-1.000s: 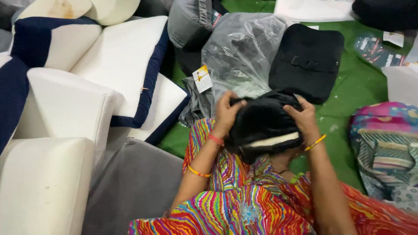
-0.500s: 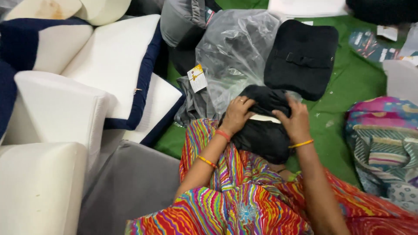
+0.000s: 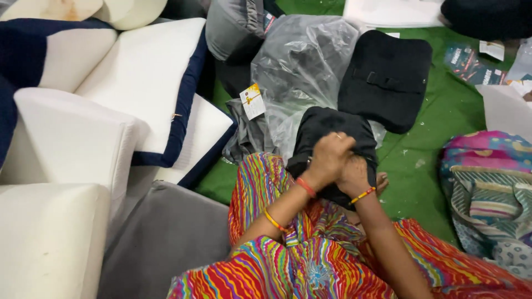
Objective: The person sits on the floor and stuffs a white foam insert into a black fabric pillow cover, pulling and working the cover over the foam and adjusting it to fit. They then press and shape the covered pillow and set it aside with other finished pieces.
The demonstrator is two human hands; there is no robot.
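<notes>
Both hands pressed together on a black cushion cover (image 3: 332, 133): left hand (image 3: 328, 158) over right hand (image 3: 354, 176). Behind, clear plastic bag (image 3: 302, 61), black cushion (image 3: 385, 80), green floor (image 3: 426, 160).

**What the view does not show clearly**

The left hand (image 3: 330, 158) lies over the right hand (image 3: 352, 176), so the right fingers are hidden and their grip cannot be told. Both hands cover the near part of the black cushion (image 3: 332, 130). The clear plastic bag (image 3: 302, 72) hides what is inside it. The colourful bag (image 3: 490, 188) is cut by the right edge. The small tag (image 3: 252, 101) is too small to read.
</notes>
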